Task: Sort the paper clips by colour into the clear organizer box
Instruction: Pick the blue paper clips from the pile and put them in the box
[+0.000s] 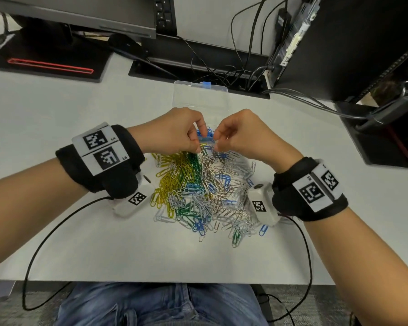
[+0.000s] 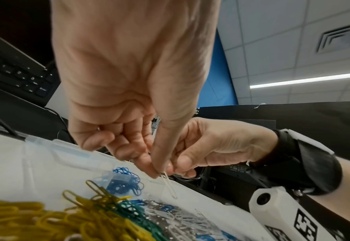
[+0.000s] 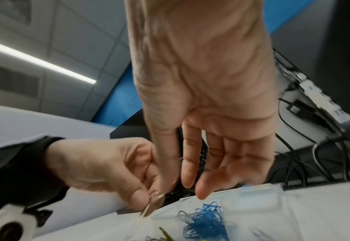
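Observation:
A mixed pile of paper clips [image 1: 198, 191] in yellow, green, blue, white and silver lies on the white table. Behind it sits the clear organizer box [image 1: 200, 84], with several blue clips [image 1: 204, 132] in a near compartment. Both hands meet just above that compartment. My left hand [image 2: 159, 175] pinches a pale paper clip [image 2: 169, 185] between thumb and forefinger, and the clip hangs down. My right hand [image 3: 176, 185] is close beside it with its fingers fairly straight and apart, the thumb tip next to the clip's top. In the head view the hands hide the clip.
A monitor stand [image 1: 198, 67], tangled cables [image 1: 233, 74] and a keyboard [image 1: 165, 15] stand behind the box. A black computer case [image 1: 351, 43] stands at the back right, and a black pad with a red outline [image 1: 50, 64] at the back left. Wrist-camera cords [image 1: 47, 234] trail over the table's front edge.

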A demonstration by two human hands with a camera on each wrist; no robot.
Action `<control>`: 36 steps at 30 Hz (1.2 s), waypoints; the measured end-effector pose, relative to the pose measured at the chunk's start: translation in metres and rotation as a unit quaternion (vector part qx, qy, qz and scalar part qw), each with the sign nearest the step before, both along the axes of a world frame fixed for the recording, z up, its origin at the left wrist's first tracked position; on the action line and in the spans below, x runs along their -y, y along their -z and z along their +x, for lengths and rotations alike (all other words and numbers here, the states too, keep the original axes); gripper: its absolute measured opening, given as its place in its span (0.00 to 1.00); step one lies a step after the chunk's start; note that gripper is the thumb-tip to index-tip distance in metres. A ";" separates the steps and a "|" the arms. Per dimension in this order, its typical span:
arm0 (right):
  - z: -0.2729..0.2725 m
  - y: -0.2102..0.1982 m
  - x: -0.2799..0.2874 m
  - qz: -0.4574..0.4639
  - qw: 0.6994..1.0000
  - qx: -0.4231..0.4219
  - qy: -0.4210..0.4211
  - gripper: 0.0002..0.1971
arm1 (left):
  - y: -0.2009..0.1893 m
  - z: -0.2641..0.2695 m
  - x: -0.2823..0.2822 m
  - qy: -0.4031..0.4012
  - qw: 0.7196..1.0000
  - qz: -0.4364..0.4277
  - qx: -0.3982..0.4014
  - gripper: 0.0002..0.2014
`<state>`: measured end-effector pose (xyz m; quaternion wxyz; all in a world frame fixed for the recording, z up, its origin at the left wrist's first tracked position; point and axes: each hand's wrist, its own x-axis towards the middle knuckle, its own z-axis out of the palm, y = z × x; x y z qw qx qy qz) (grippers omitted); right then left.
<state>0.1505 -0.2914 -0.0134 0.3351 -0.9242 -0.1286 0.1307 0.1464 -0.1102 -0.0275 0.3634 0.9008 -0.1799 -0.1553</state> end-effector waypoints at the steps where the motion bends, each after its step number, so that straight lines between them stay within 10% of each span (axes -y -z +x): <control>1: -0.003 0.000 0.000 0.010 1.000 -0.014 -0.004 0.13 | -0.001 0.000 0.001 -0.009 1.000 -0.006 0.008 0.15; 12: -0.004 -0.003 0.009 0.193 0.976 -0.032 0.099 0.03 | -0.004 0.007 0.019 -0.049 0.995 -0.066 0.062 0.12; 23: 0.011 -0.004 0.012 -0.051 0.990 0.119 0.053 0.07 | 0.010 -0.010 0.012 0.246 0.893 0.349 0.140 0.26; 30: -0.031 0.007 0.022 -0.253 0.953 -0.035 -0.166 0.24 | 0.002 -0.010 0.002 0.240 0.910 0.303 0.147 0.15; 36: -0.027 0.004 0.025 -0.239 0.968 0.011 -0.081 0.23 | 0.003 -0.008 0.013 0.204 0.929 0.260 0.166 0.18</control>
